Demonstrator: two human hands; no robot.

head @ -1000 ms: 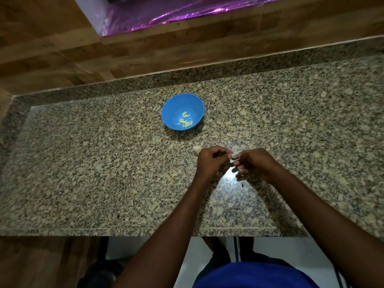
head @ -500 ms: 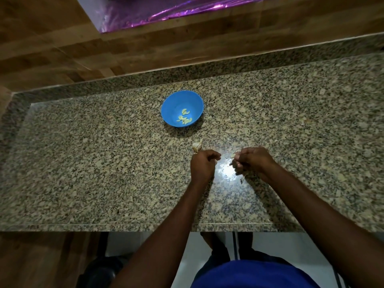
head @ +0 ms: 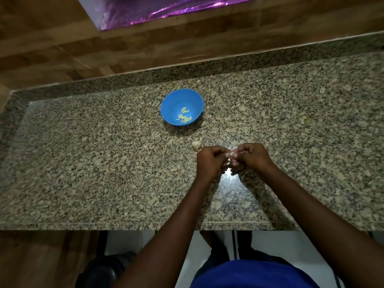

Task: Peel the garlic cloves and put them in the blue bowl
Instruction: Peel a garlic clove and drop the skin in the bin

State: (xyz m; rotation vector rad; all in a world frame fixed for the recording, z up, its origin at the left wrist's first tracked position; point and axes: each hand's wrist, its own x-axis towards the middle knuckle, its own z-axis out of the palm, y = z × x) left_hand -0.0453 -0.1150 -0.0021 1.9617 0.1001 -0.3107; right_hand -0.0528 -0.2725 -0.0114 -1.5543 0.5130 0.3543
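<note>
At the centre of the frame the left hand (head: 209, 161) and the right hand (head: 250, 156) meet just above the speckled granite bench (head: 83, 163), fingers of both curled inward and pinching a small pale garlic clove (head: 232, 153) between their tips; only a sliver of it shows. Just above the left hand, touching the bench, lies a papery piece of a garlic bulb (head: 197, 144). Further up, near the middle of the bench and well apart from the hands, stands the blue bowl (head: 172, 102), with several peeled cloves (head: 184, 117) lying at its bottom. A thin scrap of garlic skin (head: 243, 176) lies under the right wrist. A wooden wall (head: 62, 48) runs behind the bench.
</note>
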